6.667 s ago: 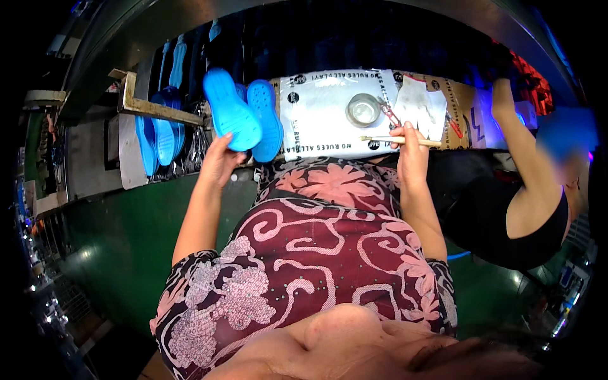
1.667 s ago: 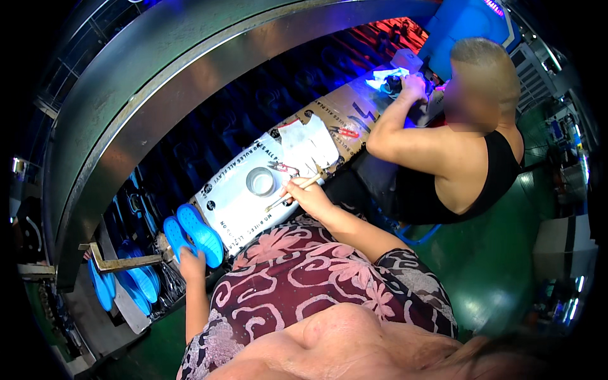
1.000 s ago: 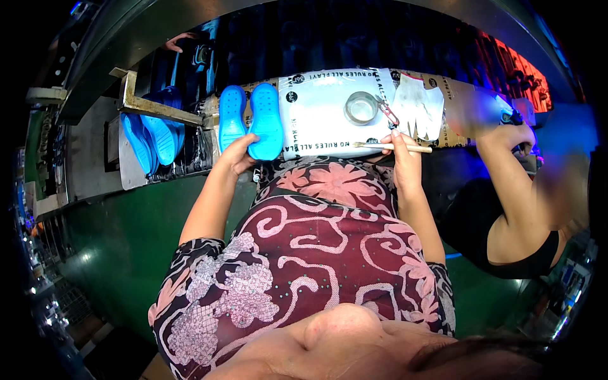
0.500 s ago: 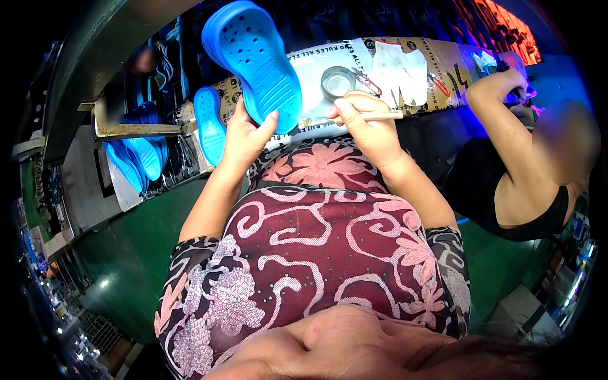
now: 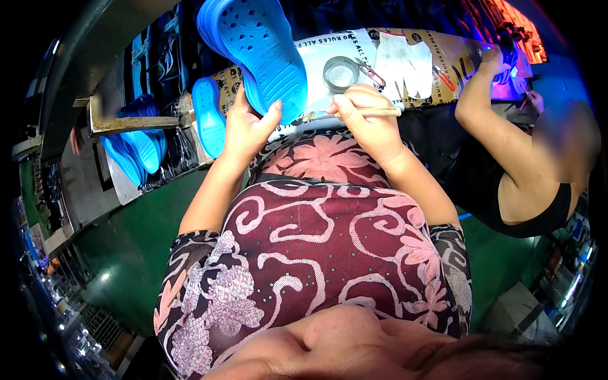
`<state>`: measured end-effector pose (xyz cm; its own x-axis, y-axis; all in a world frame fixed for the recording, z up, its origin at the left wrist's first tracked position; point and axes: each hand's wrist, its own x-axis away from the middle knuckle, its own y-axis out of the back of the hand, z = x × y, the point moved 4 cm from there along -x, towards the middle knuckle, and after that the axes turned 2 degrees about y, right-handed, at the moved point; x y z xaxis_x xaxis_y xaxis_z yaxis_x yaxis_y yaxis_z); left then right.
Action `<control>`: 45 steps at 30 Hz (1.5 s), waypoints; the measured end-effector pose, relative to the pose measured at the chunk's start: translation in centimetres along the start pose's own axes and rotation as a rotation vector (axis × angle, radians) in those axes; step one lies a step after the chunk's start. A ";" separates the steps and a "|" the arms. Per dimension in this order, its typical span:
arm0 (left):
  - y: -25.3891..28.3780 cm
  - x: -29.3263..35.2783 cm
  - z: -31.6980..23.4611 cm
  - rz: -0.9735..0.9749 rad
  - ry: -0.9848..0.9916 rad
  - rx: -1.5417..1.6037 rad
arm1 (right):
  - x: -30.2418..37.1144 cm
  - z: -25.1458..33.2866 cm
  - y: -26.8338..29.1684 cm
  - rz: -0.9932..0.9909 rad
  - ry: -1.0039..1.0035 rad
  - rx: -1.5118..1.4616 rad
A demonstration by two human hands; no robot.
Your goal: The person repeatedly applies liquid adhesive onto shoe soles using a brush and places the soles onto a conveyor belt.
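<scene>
Blue sole (image 5: 269,57), upper left of frame: left hand (image 5: 248,130) clamps near end, thumb uppermost. Right hand (image 5: 372,123), fingers curled, pinches brush (image 5: 383,112), upper centre; jar (image 5: 341,76) just above.

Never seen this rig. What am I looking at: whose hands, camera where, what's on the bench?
No machine here: these are a person's bare hands. The camera is the left of two fisheyes worn on the head, looking down, so straight edges bend near the rim.

The left hand holds a blue shoe sole by its lower end. The right hand grips a slim pale-handled brush; whether its tip touches the sole is unclear.

On the bench, a glass cup, a red-handled tool and a white glove-like piece lie beyond the right hand. A second blue sole lies to the left. The bare arm at right belongs to a co-worker.
</scene>
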<state>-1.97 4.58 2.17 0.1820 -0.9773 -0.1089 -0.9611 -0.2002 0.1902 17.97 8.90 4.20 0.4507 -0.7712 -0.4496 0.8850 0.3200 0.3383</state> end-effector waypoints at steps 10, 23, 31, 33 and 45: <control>-0.1 0.3 -0.1 -0.034 0.019 0.017 | -0.4 0.9 -0.2 -0.004 0.055 -0.011; -0.5 0.4 -0.9 -0.106 -0.059 -0.008 | -0.1 0.8 0.2 -0.012 0.090 0.068; -0.7 0.6 -0.4 -0.086 -0.128 -0.077 | -0.6 1.2 -0.5 -0.021 0.240 0.199; -0.6 0.4 -0.3 -0.159 -0.224 -0.058 | -0.6 1.3 -0.5 -0.023 0.251 0.204; -0.7 0.5 0.1 -0.209 -0.338 -0.071 | -0.4 1.4 -0.2 -0.024 0.187 0.122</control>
<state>-1.27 4.26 1.94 0.2817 -0.8392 -0.4652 -0.8919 -0.4078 0.1955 17.44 8.40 5.52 0.4533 -0.6588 -0.6004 0.8802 0.2249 0.4179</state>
